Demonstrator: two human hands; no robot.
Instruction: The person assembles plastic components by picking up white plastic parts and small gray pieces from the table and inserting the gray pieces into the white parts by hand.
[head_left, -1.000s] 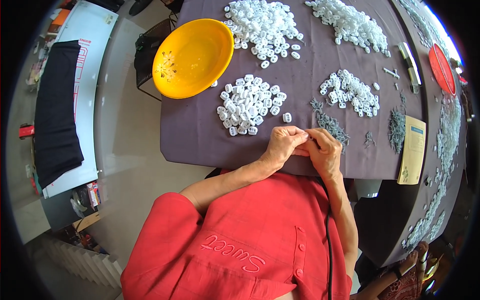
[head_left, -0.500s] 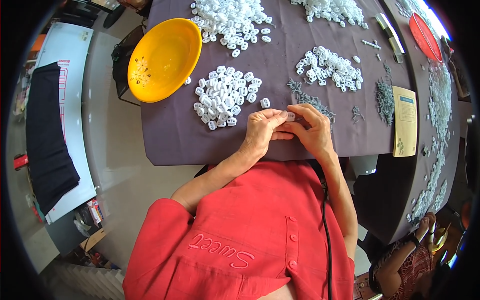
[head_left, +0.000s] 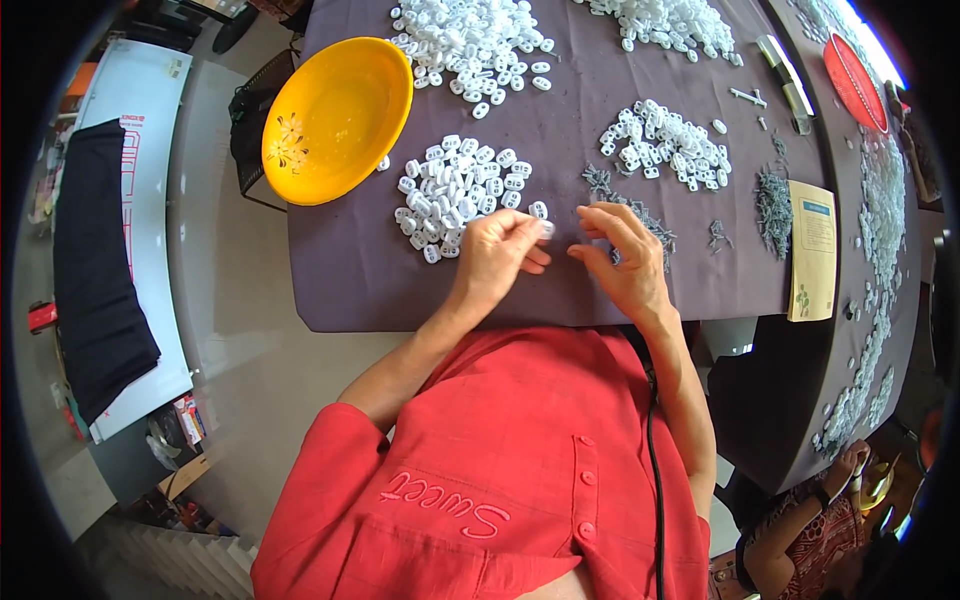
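Observation:
My left hand (head_left: pixel 490 258) pinches a small white plastic piece (head_left: pixel 546 230) between thumb and forefinger. A similar loose white piece (head_left: pixel 538 210) lies on the cloth just beyond its fingertips. Left of that hand is a pile of small rounded white pieces (head_left: pixel 450 195), each with two dark marks or holes. Apart from the left, my right hand (head_left: pixel 632 268) has thumb and fingers spread; nothing shows between them. Just beyond the right hand lies a scatter of small grey screw-like pieces (head_left: pixel 625 197), partly hidden by its fingers.
A yellow bowl (head_left: pixel 340 120) stands at the table's left edge. More white pieces lie in far piles (head_left: pixel 470 45) and in a heap (head_left: pixel 668 145) at right. Further right are a grey heap (head_left: pixel 773 208) and a tan booklet (head_left: pixel 812 250). Another person's hand (head_left: pixel 850 460) shows at lower right.
My two hands have come apart. The left moved left with the white piece it keeps pinched, toward the loose piece; the right let go and its fingers opened.

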